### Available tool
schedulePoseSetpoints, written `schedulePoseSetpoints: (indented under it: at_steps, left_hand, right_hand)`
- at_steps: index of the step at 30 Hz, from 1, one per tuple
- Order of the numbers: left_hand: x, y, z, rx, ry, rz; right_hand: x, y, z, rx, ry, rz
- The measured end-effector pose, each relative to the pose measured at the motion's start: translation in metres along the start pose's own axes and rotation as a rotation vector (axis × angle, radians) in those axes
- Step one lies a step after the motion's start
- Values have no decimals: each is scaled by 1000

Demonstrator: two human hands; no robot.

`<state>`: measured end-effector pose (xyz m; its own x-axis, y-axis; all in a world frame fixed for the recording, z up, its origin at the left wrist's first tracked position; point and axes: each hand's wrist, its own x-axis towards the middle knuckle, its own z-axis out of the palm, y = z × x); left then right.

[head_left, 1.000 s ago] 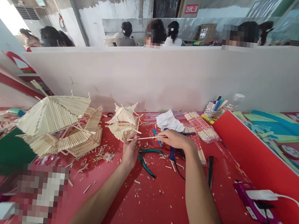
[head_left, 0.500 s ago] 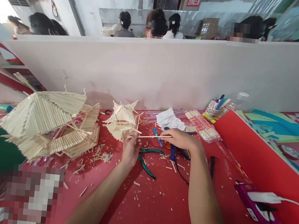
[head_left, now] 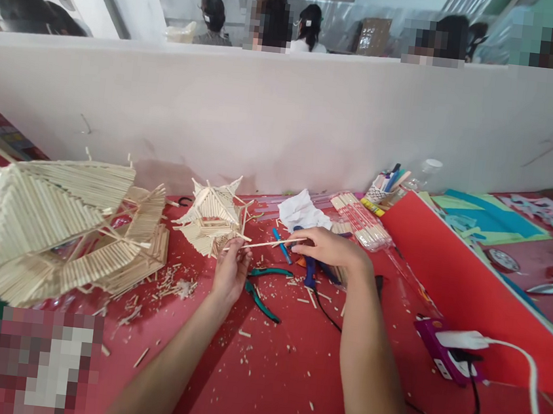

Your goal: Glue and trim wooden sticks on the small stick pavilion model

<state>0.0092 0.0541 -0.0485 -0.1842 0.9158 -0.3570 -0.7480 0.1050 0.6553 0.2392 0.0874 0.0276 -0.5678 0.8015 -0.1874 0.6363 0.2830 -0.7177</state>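
A thin wooden stick [head_left: 271, 242] spans the space between my hands, tilted slightly up to the right. My left hand [head_left: 231, 271] pinches its left end, close to the small stick-built model [head_left: 211, 216]. The right end is in the closed fingers of my right hand [head_left: 324, 245], palm down. Beneath and between the hands lie green-handled pliers [head_left: 269, 272], lying open, and a blue pen-like item [head_left: 282, 246]. A blue glue gun [head_left: 310, 273] with a black cord is partly hidden under my right hand.
A large stick-built model [head_left: 57, 223] fills the left. White tissue [head_left: 303, 211], bundled sticks [head_left: 361, 221] and a pen basket [head_left: 381, 190] stand behind. A red board [head_left: 466, 286] and purple power strip [head_left: 446, 350] are at right. Stick scraps litter the red table [head_left: 257, 389]. People sit beyond the partition [head_left: 266, 114].
The camera view has turned a little to the right and down, so everything appears shifted left. Both hands still hold the stick, which now tilts a bit more, its right end higher.
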Motion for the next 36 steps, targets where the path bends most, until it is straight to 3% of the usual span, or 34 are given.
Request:
schedulePoseSetpoints:
  at_steps: [6,11,18,22,36]
  left_hand:
    - [-1,2,1,48,25,8]
    - [0,1,0,100,-23,26]
    - [-6,-11,-5,127,18,-55]
    - [-15,-7,-5,107,6,-77]
    - [-31,8,-12,234,-201,63]
  right_hand:
    - [-2,-6,0,44,-8,-16]
    - [-2,-9,0,24,15,-19]
    - [0,-2,1,-25,14,-17]
    - [0,1,0,-31,13,-21]
    - [4,1,3,18,37,-72]
